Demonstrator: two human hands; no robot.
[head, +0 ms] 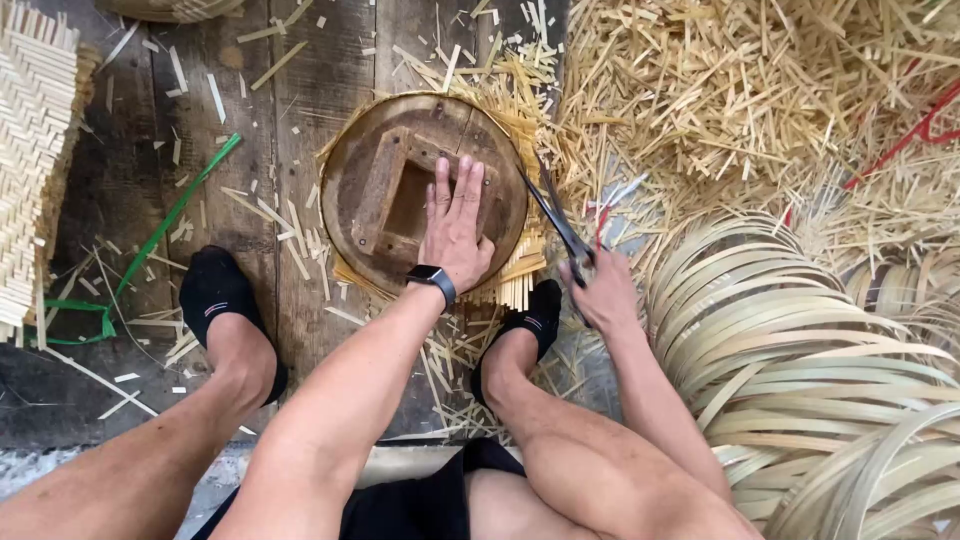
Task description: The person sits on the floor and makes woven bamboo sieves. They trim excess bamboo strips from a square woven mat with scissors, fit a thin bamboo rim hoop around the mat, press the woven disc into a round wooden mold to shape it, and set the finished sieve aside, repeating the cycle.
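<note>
A round wooden mould [365, 170] with a square block frame on top lies on the plank floor, over a woven bamboo sheet whose cut strip ends [515, 280] stick out around its right and lower rim. My left hand [455, 225], with a dark watch on the wrist, presses flat on the mould with fingers spread. My right hand [600, 290] grips a pair of black scissors [555, 215], blades open and pointing up-left along the mould's right edge.
Coiled bamboo hoops [800, 350] pile at the right. A heap of bamboo offcuts [740, 100] fills the upper right. A woven bamboo mat [30, 150] lies at the left, beside a green strap [170, 220]. My feet in black socks flank the mould.
</note>
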